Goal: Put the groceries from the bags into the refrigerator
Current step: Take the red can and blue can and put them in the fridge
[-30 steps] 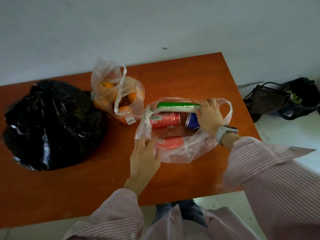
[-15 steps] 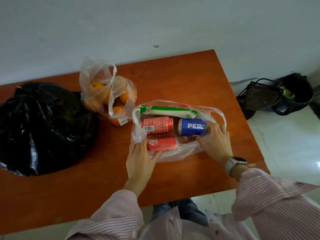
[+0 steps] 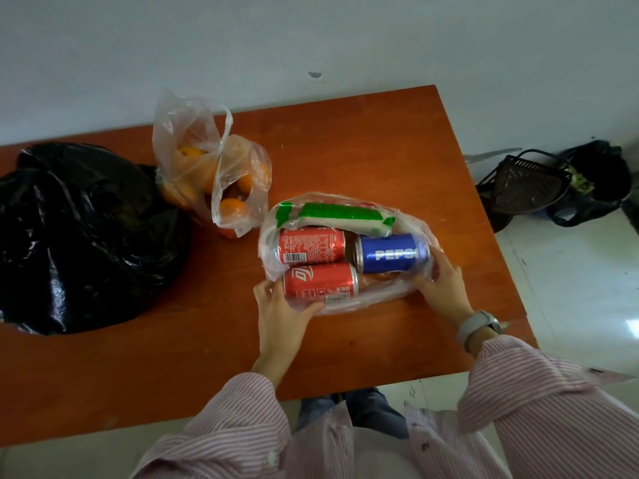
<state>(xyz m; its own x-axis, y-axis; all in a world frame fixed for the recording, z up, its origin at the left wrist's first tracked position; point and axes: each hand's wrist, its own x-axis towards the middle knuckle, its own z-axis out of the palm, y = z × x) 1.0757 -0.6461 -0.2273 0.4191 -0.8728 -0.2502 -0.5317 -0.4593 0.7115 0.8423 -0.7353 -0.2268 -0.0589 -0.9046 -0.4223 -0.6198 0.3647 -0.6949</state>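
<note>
Person is standing at the near edge of an orange-brown table, both hands working on the clear plastic bag lying toward the right side.

Left hand is sitting at the bag's near-left corner: thumb and fingers are curling round the near red can through the plastic, thumb lying along its near side. Right hand is at the bag's right end, fingers spread and only lightly bent, pressing on the plastic just beside the blue Pepsi can. Cannot tell if it is pinching the film or just resting on it. Grey wristwatch is showing on that wrist, striped sleeves on both arms.

Bag contents, all lying on their sides: far red can on the left, blue can to its right, end to end. Near red can is touching the far red one along its length. A green-and-white packet is lying across the far side, touching both cans of the far row.

Left of that, a second clear bag holding oranges is standing with its handles up (mouth open). Big black plastic bag is sitting at the far left, touching the orange bag.

On the floor to the right: a dark mesh basket is leaning beside a black bin.
</note>
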